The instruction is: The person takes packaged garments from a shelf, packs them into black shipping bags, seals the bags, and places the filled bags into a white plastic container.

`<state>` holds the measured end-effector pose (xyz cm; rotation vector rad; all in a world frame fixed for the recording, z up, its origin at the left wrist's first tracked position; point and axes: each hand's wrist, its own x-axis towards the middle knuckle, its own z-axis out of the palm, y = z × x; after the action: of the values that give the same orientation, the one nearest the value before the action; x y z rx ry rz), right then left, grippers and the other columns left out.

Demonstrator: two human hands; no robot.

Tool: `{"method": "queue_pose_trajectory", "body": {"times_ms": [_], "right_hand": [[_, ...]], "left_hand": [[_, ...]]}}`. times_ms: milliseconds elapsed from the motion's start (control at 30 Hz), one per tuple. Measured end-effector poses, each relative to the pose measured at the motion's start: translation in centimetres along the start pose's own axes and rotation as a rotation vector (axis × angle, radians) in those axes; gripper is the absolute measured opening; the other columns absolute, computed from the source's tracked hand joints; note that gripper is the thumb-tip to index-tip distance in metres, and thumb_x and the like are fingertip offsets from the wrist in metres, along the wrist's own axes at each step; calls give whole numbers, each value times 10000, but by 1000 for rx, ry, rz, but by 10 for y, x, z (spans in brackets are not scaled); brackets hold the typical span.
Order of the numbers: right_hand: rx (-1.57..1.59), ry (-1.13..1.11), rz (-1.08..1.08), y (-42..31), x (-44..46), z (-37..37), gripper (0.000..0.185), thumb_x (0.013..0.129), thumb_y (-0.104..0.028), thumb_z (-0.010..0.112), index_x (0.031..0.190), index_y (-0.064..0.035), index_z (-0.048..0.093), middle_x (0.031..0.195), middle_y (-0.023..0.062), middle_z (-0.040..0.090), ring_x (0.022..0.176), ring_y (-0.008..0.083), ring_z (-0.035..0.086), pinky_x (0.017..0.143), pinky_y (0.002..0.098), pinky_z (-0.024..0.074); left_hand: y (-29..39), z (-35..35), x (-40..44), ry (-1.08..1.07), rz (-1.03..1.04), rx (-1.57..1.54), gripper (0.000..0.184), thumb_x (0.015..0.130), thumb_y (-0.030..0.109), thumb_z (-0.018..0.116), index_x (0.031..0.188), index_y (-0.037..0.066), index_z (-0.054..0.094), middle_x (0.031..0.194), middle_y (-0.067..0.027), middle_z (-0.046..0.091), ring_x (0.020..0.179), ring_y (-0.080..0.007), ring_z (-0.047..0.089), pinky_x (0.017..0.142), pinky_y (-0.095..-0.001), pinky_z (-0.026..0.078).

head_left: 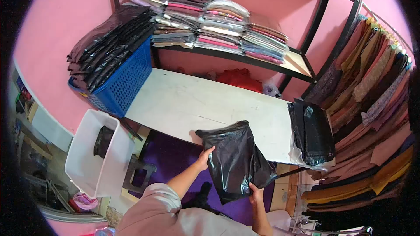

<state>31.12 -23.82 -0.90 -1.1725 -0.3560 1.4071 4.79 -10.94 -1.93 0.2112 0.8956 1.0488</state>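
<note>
A shiny black plastic bag point(232, 161) hangs tilted over the front edge of the white table point(192, 96). At its left side, my left hand point(204, 158) grips the edge, with the fingers partly behind the plastic. My right hand point(256, 193) is closed on the bag's lower right part, thumb on the front. The bag's upper end overlaps the tabletop. What the bag holds, if anything, is hidden.
Flat black bags point(311, 133) lie at the table's right end. A blue basket point(127, 83) of dark packages stands at its left, beside a white bin point(100, 153). Wrapped clothes point(218, 22) fill the shelf above; garments point(372, 74) hang at the right.
</note>
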Motion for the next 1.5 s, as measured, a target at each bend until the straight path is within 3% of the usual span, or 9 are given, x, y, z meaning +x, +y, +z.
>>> {"method": "queue_pose_trajectory", "body": {"times_ms": [333, 567, 767, 967, 1067, 1133, 1233, 1300, 1500], "right_hand": [[-113, -176, -77, 14, -61, 26, 647, 618, 83, 660, 1198, -7, 387, 1103, 101, 512, 977, 242, 517, 863, 334, 404], [-184, -322, -118, 19, -105, 145, 590, 643, 54, 642, 1181, -23, 414, 1103, 74, 519, 1005, 212, 506, 867, 325, 394], [-220, -467, -68, 81, -154, 281, 544, 668, 47, 632, 1168, 1, 421, 1124, 89, 507, 1020, 209, 498, 891, 322, 373], [-442, -727, -56, 190, -213, 424, 412, 690, -26, 667, 1061, 34, 501, 1004, 91, 567, 880, 186, 548, 797, 301, 432], [-404, -799, 18, 267, -229, 480, 378, 707, -47, 656, 1048, 18, 507, 978, 88, 586, 850, 192, 558, 773, 313, 442], [-444, -772, 219, 325, -246, 520, 385, 714, -33, 647, 1065, -7, 492, 974, 82, 590, 860, 200, 556, 765, 331, 445], [-475, -692, 414, 388, -241, 533, 408, 713, 9, 633, 1087, -21, 470, 989, 95, 584, 863, 220, 553, 769, 360, 438], [-560, -633, 375, 443, -223, 525, 424, 714, 39, 615, 1106, -11, 464, 1018, 109, 573, 885, 242, 552, 781, 384, 440], [-829, -438, 468, 450, -242, 531, 603, 729, 66, 588, 1252, -35, 305, 1205, 146, 443, 1065, 289, 458, 884, 402, 383]], "left_hand": [[21, -42, -109, 161, 261, 184, 283, 794, 179, 606, 1045, 96, 506, 1000, -24, 567, 922, -170, 527, 808, -332, 416], [113, -87, -187, 179, 528, 109, 295, 794, 171, 616, 1052, 68, 513, 975, -8, 570, 879, -128, 533, 793, -272, 412], [200, -206, -271, 278, 695, 37, 353, 791, 187, 619, 1098, 75, 485, 1016, -9, 553, 919, -135, 514, 825, -281, 393], [263, -362, -360, 427, 916, 20, 403, 791, 207, 604, 1133, 53, 457, 1070, -62, 521, 982, -200, 494, 850, -339, 396], [282, -412, -410, 732, 867, 106, 394, 813, 177, 573, 1151, 32, 433, 1077, -78, 529, 947, -212, 518, 844, -337, 403], [279, -504, -415, 704, 966, 16, 391, 826, 145, 546, 1179, 38, 415, 1078, -79, 528, 964, -209, 509, 853, -345, 391], [269, -537, -427, 832, 866, -29, 389, 832, 95, 510, 1204, 52, 405, 1094, -79, 522, 969, -203, 508, 839, -330, 396], [255, -569, -422, 1016, 743, -4, 396, 827, 38, 484, 1215, 56, 403, 1099, -86, 521, 956, -214, 520, 825, -323, 410], [228, -585, -410, 1077, 658, -268, 373, 822, -3, 484, 1190, 42, 438, 1102, -81, 518, 955, -234, 507, 835, -349, 395]]}}
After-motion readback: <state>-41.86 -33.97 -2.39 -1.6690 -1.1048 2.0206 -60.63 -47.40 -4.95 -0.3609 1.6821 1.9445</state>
